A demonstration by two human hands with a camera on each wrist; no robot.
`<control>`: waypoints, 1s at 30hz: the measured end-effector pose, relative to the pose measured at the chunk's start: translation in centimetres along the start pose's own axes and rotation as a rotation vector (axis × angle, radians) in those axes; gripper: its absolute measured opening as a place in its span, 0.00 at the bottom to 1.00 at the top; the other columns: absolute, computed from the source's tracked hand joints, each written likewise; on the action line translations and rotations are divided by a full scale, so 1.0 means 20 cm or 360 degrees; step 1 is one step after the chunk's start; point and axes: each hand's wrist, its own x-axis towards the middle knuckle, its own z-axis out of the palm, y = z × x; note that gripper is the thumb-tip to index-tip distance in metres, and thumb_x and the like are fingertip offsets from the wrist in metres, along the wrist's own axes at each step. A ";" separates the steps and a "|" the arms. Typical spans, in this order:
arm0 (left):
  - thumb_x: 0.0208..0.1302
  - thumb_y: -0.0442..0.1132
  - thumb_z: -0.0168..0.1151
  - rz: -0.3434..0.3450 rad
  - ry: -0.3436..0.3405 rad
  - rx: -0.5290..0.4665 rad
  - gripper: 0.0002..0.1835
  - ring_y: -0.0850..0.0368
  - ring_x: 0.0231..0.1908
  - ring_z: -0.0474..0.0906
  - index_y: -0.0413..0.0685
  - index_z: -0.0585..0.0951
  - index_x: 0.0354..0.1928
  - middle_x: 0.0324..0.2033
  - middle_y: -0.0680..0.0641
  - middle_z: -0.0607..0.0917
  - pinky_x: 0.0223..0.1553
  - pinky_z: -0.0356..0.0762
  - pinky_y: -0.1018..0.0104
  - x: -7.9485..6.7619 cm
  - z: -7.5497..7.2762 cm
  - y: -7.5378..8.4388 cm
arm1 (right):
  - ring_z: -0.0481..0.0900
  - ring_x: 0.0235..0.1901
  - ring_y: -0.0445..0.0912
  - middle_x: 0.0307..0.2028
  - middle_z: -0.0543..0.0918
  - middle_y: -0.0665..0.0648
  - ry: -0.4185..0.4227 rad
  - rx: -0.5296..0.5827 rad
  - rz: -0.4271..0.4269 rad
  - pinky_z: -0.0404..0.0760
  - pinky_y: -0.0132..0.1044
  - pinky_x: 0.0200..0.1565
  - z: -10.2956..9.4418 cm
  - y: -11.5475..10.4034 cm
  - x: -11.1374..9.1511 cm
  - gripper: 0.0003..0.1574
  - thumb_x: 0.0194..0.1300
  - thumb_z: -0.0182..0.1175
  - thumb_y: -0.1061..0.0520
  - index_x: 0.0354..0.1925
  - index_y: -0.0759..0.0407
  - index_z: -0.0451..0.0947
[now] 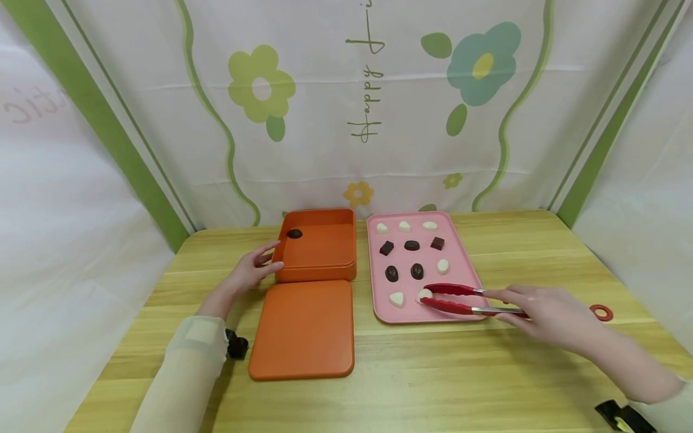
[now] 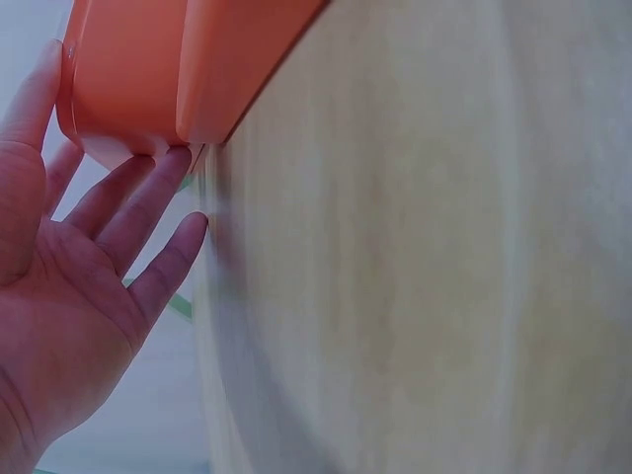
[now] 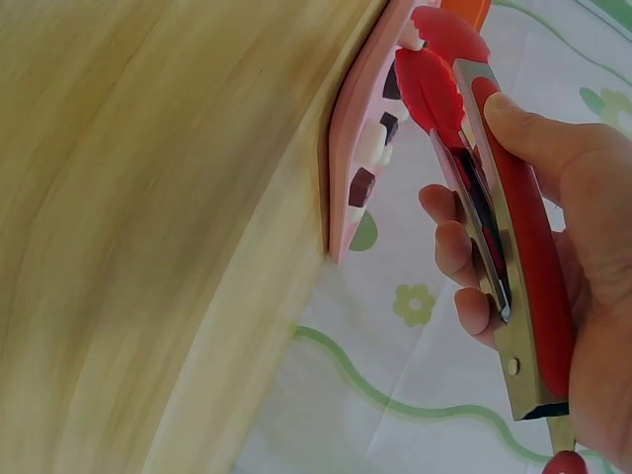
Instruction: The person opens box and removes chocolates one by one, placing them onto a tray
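My right hand (image 1: pixel 557 316) grips a pair of red-tipped tongs (image 3: pixel 523 237) with metal arms. In the head view the tong tips lie around a white chocolate (image 1: pixel 424 295) in the front row of a pink tray (image 1: pixel 381 310). Whether they squeeze it, I cannot tell. More white and dark chocolates (image 1: pixel 417 271) sit in rows on the tray. My left hand (image 1: pixel 251 270) touches the left side of an orange box (image 1: pixel 319 274), its fingers (image 2: pixel 138 212) fairly straight. One dark chocolate (image 1: pixel 295 233) lies inside the box, near its back left corner.
An orange lid (image 1: pixel 303 331) lies flat in front of the box. Everything stands on a wooden table (image 1: pixel 422 379). Behind it hangs a white curtain (image 1: pixel 319 132) with printed flowers, and similar cloth closes both sides.
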 end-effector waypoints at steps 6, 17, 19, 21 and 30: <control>0.69 0.45 0.61 -0.0004 0.0001 -0.0018 0.38 0.36 0.71 0.50 0.50 0.56 0.76 0.72 0.34 0.54 0.63 0.59 0.39 0.00 0.00 -0.01 | 0.78 0.25 0.35 0.39 0.85 0.47 0.0011 -0.0016 -0.0013 0.76 0.35 0.24 0.02 0.00 0.00 0.28 0.53 0.74 0.47 0.53 0.44 0.83; 0.69 0.41 0.61 0.0002 -0.0021 -0.0037 0.38 0.33 0.70 0.51 0.42 0.56 0.75 0.71 0.30 0.54 0.62 0.59 0.38 -0.07 0.01 0.14 | 0.69 0.21 0.31 0.40 0.84 0.49 0.0028 -0.0005 0.0032 0.70 0.30 0.20 -0.01 0.01 0.03 0.30 0.52 0.74 0.47 0.55 0.48 0.82; 0.69 0.41 0.62 0.0016 -0.0022 -0.0028 0.38 0.32 0.69 0.51 0.41 0.56 0.75 0.71 0.29 0.54 0.62 0.60 0.38 -0.07 0.01 0.15 | 0.67 0.19 0.30 0.39 0.84 0.50 0.0051 0.0003 0.0007 0.68 0.29 0.18 -0.02 0.01 0.05 0.31 0.51 0.75 0.48 0.55 0.48 0.82; 0.69 0.41 0.62 0.0020 -0.0023 -0.0025 0.38 0.32 0.69 0.51 0.40 0.56 0.75 0.71 0.29 0.54 0.61 0.60 0.38 -0.08 0.01 0.16 | 0.67 0.19 0.30 0.40 0.83 0.50 0.0062 0.0005 -0.0013 0.66 0.27 0.18 -0.03 0.01 0.08 0.32 0.51 0.75 0.48 0.56 0.47 0.81; 0.69 0.41 0.61 0.0007 -0.0027 -0.0008 0.38 0.32 0.69 0.52 0.41 0.56 0.75 0.71 0.28 0.54 0.62 0.60 0.38 -0.09 0.01 0.17 | 0.72 0.23 0.35 0.39 0.83 0.51 0.0052 -0.0006 -0.0106 0.69 0.30 0.20 -0.07 0.00 0.27 0.32 0.52 0.74 0.49 0.57 0.51 0.81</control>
